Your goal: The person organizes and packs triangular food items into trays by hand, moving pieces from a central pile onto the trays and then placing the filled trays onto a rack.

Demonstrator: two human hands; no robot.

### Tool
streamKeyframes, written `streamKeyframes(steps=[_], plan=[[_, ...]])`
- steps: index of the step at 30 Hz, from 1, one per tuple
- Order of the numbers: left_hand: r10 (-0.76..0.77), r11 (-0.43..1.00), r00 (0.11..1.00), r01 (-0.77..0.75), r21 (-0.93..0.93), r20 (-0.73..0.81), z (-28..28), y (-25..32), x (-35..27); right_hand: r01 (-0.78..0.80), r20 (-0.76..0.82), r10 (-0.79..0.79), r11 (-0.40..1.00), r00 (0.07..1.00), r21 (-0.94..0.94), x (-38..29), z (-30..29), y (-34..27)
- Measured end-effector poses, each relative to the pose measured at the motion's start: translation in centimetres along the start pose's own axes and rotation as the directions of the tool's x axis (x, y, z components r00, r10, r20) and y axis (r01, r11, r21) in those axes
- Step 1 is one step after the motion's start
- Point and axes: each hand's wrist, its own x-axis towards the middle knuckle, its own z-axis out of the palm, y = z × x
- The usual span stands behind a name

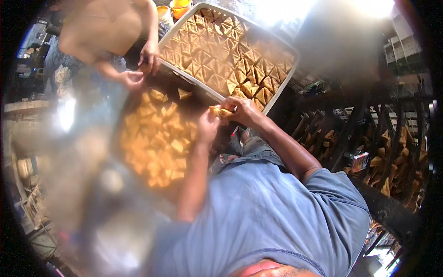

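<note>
Both of my hands meet at one triangular golden-brown piece, likely fried tofu (220, 112). My left hand (207, 127) holds its left end, and my right hand (242, 109) grips it from the right. Just beyond my right hand, a pale plastic tray (296, 67) is lined with rows of similar triangles. Left of my left forearm lies a heap of loose golden pieces (155, 138), blurred by a smear or haze. How the held piece is folded or opened is partly hidden by my fingers.
Across from me, another person's hands (138, 72) are close together at the tray's left corner. An orange bucket (180, 8) stands behind the tray. To my right, a dark slatted rack (367, 138) has similar triangles behind it, with a small printed box (360, 161) at its front.
</note>
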Motion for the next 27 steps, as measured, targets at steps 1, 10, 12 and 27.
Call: streamKeyframes(steps=[1, 10, 12, 27], plan=[[-0.009, 1.000, 1.000, 0.009, -0.003, -0.009, 0.4, -0.6, 1.1, -0.004, 0.011, 0.004, 1.000, 1.000, 0.005, 0.6, -1.1, -0.1], [-0.278, 0.960, 0.932, 0.261, 0.103, 0.233, 0.3, -0.7, 11.7, -0.352, 0.339, 0.397, 0.917, 0.853, -0.186, 5.5, -9.6, 4.1], [-0.188, 0.907, 0.976, 0.130, 0.401, 0.110, 0.4, 1.4, 13.6, -0.404, 0.269, 0.424, 0.906, 0.865, -0.128, 5.7, -11.4, 4.9], [0.708, 0.702, 0.392, -0.302, -0.645, 0.588, -2.7, 32.8, -3.0, -0.345, 0.250, 0.347, 0.937, 0.904, -0.053, 4.3, -9.2, 2.7]])
